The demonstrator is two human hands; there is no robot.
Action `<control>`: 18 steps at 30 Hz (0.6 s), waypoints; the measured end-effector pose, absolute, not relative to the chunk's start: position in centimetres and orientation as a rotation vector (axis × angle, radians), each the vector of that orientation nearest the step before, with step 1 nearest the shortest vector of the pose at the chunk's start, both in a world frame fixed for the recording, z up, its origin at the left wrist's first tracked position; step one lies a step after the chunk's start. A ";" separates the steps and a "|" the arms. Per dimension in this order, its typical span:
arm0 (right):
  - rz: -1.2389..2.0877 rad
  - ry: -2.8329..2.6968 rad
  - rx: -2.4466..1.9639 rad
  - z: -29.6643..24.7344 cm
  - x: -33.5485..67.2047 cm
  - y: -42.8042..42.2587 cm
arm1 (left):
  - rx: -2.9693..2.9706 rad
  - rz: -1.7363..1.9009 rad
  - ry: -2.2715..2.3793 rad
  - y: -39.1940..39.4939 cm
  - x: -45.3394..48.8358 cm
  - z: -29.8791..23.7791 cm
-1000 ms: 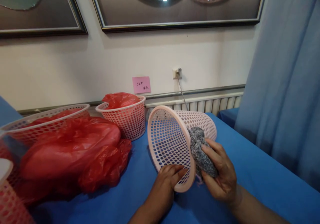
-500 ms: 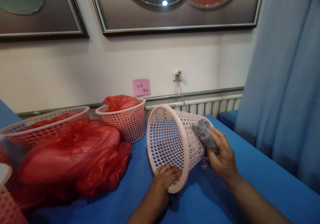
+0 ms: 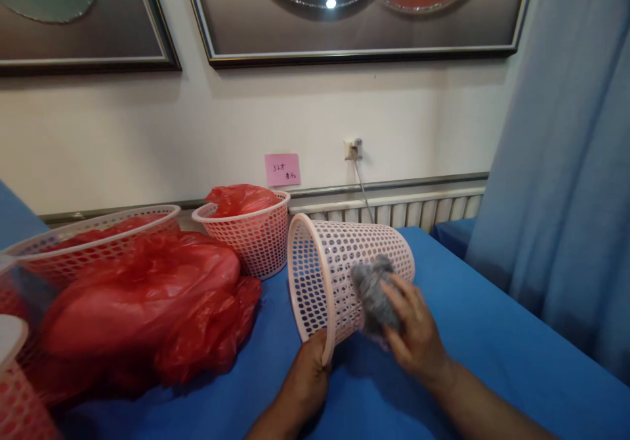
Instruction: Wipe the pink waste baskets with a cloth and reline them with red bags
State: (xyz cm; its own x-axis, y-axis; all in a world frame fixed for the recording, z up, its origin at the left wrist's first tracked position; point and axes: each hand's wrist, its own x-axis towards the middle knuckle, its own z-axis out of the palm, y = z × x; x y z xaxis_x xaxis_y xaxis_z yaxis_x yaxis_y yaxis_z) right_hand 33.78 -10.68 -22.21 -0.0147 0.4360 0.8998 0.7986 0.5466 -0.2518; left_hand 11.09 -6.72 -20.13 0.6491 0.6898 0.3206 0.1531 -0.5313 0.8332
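Observation:
A pink perforated plastic basket (image 3: pixel 339 263) lies on its side on the blue table (image 3: pixel 472 335), its mouth facing left. My left hand (image 3: pixel 308 378) grips the lower rim of the basket, fingers closed round it. My right hand (image 3: pixel 413 335) holds a grey fuzzy cloth (image 3: pixel 374 292) and presses it against the outer wall of the basket. The fingers of this hand are blurred by motion.
A smaller pink basket (image 3: pixel 249 233) with a red plastic bag in it stands behind. A heap of red plastic bags (image 3: pixel 142 302) and a wide pink basket (image 3: pixel 93 230) lie at the left. A blue curtain (image 3: pixel 571 164) hangs on the right. The wall with a radiator runs behind.
The basket has been turned so its mouth faces more to the left. My right hand with the grey cloth has slid down and left along the basket's wall.

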 end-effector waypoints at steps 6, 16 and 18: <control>-0.482 -1.838 -0.841 -22.0 32.2 -11.8 | 1.839 0.769 0.641 -7.3 11.2 -20.4; -0.383 -1.220 -1.306 -22.3 37.1 -8.7 | 1.755 0.880 0.749 -6.9 11.3 -21.5; -0.413 -1.447 -1.198 -22.1 34.8 -10.1 | 1.735 0.905 0.729 -7.2 11.4 -21.2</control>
